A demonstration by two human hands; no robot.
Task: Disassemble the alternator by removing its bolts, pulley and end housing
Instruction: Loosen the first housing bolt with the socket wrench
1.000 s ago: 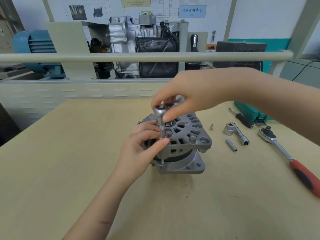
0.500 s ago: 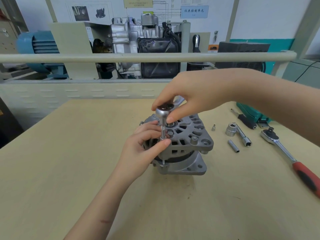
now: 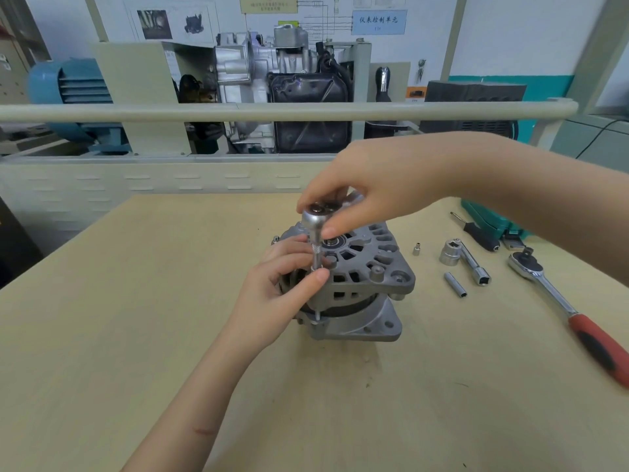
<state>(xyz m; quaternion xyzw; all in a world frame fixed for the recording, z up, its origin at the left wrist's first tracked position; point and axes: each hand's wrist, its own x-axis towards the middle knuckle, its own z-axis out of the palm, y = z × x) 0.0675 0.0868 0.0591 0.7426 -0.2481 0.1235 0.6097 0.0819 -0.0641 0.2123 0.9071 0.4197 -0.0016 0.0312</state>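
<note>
The alternator (image 3: 354, 284) sits dead centre on the wooden table (image 3: 136, 335), vented end housing facing up. The right hand (image 3: 367, 189) has its fingers curled round the head of a small ratchet (image 3: 315, 218), whose socket extension drops straight down at the housing's 9 o'clock edge. The left hand (image 3: 282, 284) pinches that extension between thumb and fingers. Out at 3 o'clock lie loose sockets (image 3: 454, 284), a silver adapter (image 3: 449, 253) and a red-handled ratchet (image 3: 571, 311), well apart from the alternator.
</note>
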